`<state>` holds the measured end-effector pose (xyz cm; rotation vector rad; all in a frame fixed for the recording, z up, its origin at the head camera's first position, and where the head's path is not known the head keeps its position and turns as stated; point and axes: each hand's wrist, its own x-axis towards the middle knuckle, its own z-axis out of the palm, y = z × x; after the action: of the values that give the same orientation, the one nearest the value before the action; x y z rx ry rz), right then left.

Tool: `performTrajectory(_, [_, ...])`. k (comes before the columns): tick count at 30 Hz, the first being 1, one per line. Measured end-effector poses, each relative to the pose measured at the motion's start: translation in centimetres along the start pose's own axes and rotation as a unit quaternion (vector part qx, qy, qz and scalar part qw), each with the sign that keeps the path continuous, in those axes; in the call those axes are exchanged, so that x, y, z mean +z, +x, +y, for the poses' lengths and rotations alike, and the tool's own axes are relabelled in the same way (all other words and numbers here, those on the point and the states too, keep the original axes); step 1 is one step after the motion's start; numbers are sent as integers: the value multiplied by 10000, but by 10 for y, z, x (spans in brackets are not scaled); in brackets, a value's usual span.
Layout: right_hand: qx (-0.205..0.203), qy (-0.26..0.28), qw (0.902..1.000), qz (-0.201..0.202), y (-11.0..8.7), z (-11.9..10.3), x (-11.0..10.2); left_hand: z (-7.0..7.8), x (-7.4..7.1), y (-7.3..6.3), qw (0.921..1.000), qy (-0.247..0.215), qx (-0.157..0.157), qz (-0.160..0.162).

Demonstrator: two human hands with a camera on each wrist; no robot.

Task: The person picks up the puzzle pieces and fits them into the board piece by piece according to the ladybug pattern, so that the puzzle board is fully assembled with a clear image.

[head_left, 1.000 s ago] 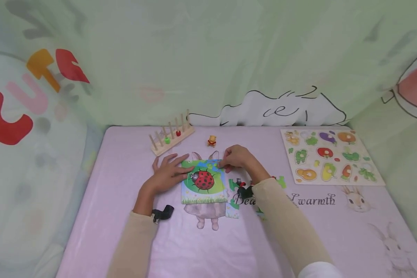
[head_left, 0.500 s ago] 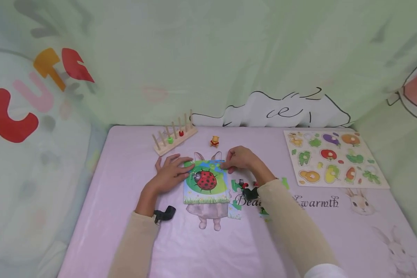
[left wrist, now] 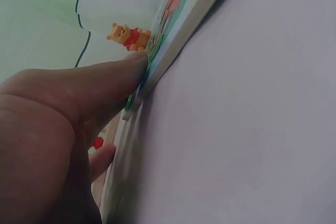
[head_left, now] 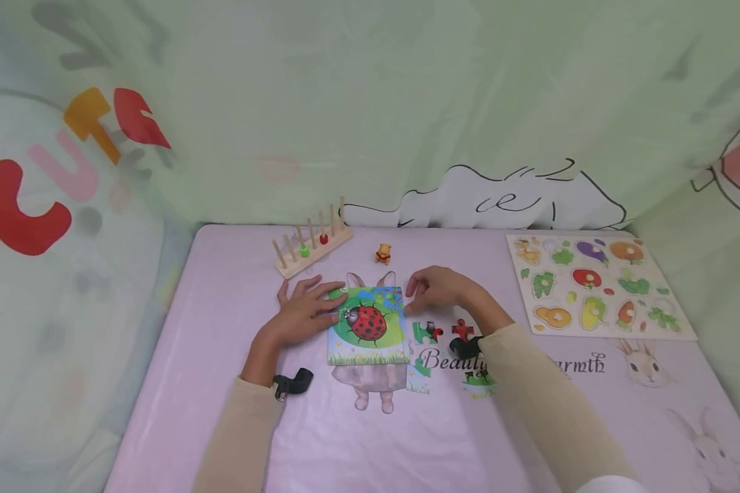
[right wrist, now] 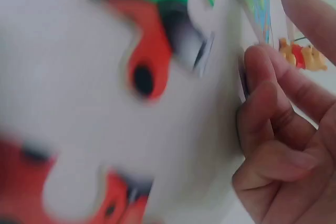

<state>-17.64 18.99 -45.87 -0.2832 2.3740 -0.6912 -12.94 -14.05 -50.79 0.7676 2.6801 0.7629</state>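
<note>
Head view: the ladybug board [head_left: 368,325] lies flat on the printed cloth [head_left: 358,452], in front of the person, its grassy edge toward them. The ladybug's head points left, and its body runs roughly left to right; whether the board has a longer side is hard to tell. The left hand [head_left: 302,313] rests on the board's upper left with fingers spread, pressing rather than gripping. The right hand [head_left: 438,287] is just beside the upper right edge, loosely bent, thumb and forefinger parted around nothing visible. Right of the board lie a green-and-red piece [head_left: 428,332], a red piece [head_left: 462,329] and a grass piece [head_left: 479,383]. The cloth reads "Beauty", then "armth" beyond the sleeve [head_left: 543,390]; coloured letters on the left wall hanging [head_left: 18,287] begin "CUT".

Left wrist view: the thumb lies against the board's face near its rim, and the pale thickness of the board shows. The bear figurine [left wrist: 131,37] appears beyond the thumb.

Right wrist view: the lower fingers curl toward the palm while the forefinger extends. The nearby pieces are blurred, yet black spots show on their red parts.
</note>
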Motion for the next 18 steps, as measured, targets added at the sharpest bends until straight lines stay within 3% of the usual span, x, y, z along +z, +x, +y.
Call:
performTrajectory(8, [-158, -323, 9992, -155, -21, 14, 2, 1, 1, 0, 10000, 48, 43, -24])
performTrajectory(18, [-512, -316, 9981, 106, -34, 21, 15, 0, 1, 1, 9999, 120, -1, -21])
